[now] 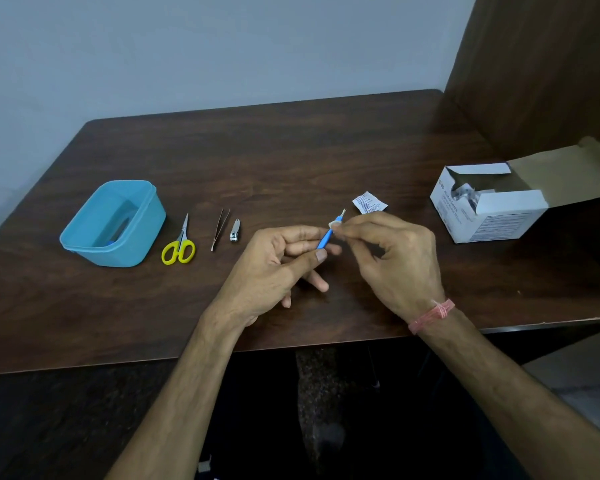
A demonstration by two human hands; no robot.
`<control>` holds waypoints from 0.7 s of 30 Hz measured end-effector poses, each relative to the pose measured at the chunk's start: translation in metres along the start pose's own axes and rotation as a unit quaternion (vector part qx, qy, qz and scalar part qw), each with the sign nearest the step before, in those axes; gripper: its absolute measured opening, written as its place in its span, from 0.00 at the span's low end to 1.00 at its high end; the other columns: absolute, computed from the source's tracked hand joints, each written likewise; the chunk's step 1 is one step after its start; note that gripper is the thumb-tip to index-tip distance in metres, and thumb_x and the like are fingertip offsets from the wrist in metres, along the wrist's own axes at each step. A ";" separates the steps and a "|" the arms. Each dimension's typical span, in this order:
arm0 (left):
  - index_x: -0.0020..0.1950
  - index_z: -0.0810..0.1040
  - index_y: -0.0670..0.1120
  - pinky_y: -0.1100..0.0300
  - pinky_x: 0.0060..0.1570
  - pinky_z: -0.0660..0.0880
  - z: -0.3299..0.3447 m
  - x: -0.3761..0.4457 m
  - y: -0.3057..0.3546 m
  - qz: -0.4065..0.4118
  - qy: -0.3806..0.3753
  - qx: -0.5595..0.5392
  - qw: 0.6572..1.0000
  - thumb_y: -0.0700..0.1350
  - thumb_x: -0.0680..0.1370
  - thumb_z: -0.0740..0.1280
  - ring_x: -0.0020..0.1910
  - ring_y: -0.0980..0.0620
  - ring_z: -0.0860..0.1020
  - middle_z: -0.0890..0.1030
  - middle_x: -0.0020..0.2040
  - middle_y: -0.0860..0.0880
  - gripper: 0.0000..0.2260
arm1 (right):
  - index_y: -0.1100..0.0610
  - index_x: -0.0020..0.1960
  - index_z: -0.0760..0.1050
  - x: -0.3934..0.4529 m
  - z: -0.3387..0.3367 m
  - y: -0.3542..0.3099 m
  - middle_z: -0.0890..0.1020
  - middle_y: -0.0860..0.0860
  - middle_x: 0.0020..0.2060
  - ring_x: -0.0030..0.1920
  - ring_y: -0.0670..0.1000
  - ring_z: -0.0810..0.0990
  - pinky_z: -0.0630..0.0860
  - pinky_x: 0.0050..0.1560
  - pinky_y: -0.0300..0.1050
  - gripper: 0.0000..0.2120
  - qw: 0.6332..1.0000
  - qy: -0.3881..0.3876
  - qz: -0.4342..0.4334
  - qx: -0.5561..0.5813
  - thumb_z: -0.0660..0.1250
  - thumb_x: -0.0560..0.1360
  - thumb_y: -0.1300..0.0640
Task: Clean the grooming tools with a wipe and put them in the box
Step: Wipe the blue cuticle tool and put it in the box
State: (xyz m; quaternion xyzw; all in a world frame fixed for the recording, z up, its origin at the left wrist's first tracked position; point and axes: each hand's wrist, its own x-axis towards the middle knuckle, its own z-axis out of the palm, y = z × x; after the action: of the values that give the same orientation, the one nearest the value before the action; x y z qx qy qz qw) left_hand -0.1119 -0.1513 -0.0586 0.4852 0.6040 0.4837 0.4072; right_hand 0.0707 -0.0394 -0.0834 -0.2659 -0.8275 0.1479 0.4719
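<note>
Hands: left (278, 258) gripping blue tool (325, 240), right (392, 258) pinching wipe (334, 226); blue box (113, 223) with something blue inside.

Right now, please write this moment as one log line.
step: wiping | left hand: holds blue tool | right hand: rubs wipe | waiting: scissors, tweezers, clipper

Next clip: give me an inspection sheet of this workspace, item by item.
Surface: dark wooden table.
Job's things: blue box, open; scissors, tweezers, nail clipper in a row beside it; blue-handled tool; wipe on its shaft.
Clutter: torn sachet; white carton, flap open.
Grips: left hand holds tool; right hand pinches wipe.
Cables: nothing seen.
Surroundings: grey wall, wooden panel on the right.
</note>
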 end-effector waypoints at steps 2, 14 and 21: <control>0.69 0.84 0.52 0.65 0.18 0.69 0.000 0.000 0.000 0.000 -0.002 -0.001 1.000 0.38 0.87 0.70 0.41 0.48 0.90 0.90 0.60 0.53 0.13 | 0.52 0.57 0.91 0.001 0.000 -0.001 0.90 0.44 0.52 0.47 0.47 0.89 0.86 0.48 0.51 0.11 1.000 0.005 0.005 0.004 0.76 0.80 0.65; 0.67 0.84 0.53 0.64 0.20 0.72 0.002 0.001 -0.005 0.016 -0.001 -0.007 1.000 0.38 0.87 0.69 0.38 0.50 0.89 0.91 0.59 0.52 0.13 | 0.53 0.57 0.91 0.002 -0.001 0.001 0.90 0.45 0.51 0.46 0.49 0.89 0.86 0.47 0.52 0.10 1.000 0.005 0.014 0.005 0.76 0.80 0.65; 0.68 0.85 0.51 0.63 0.21 0.73 0.003 0.001 -0.006 0.013 0.017 0.004 1.000 0.38 0.86 0.72 0.38 0.49 0.89 0.91 0.59 0.53 0.13 | 0.52 0.57 0.91 0.000 0.000 0.002 0.90 0.44 0.52 0.45 0.51 0.89 0.86 0.47 0.54 0.11 1.000 0.000 0.006 -0.002 0.75 0.81 0.64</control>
State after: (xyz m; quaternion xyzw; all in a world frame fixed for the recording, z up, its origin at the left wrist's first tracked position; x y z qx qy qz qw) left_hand -0.1108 -0.1501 -0.0653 0.4865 0.6063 0.4944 0.3890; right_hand 0.0707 -0.0380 -0.0841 -0.2722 -0.8262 0.1493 0.4702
